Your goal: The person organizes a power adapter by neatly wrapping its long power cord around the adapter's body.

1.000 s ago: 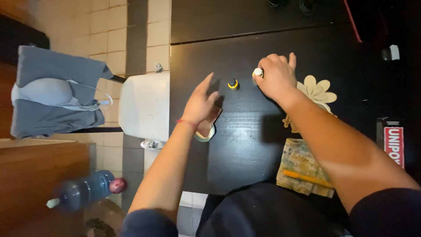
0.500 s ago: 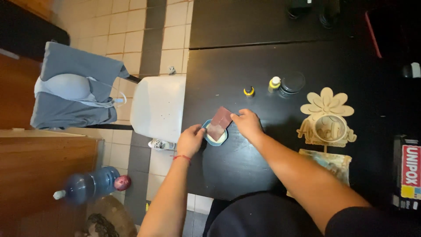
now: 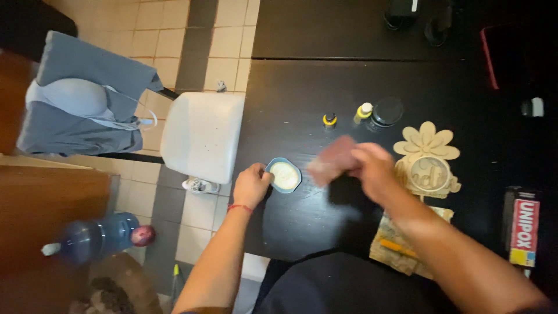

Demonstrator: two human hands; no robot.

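Black tabletop (image 3: 302,221) fills the view below me, with tiled floor (image 3: 174,35) off to the left. My left hand (image 3: 251,185) rests at the table's near-left part, fingers curled against the rim of a small blue dish (image 3: 284,175) holding something pale. My right hand (image 3: 372,168) is blurred just right of the dish, fingers closed on a flat reddish-brown piece (image 3: 332,160) held a little above the table. Beside that hand lies a wooden flower-shaped cutout (image 3: 429,160), and nearer me a patterned cloth with an orange pencil (image 3: 398,247) on it. Farther back stand two small yellow-capped bottles (image 3: 329,120) and a dark round jar (image 3: 386,111). A white chair seat (image 3: 200,136) sits left of the table, a grey garment (image 3: 81,99) hung over another chair, a blue water jug (image 3: 96,235) on the floor.
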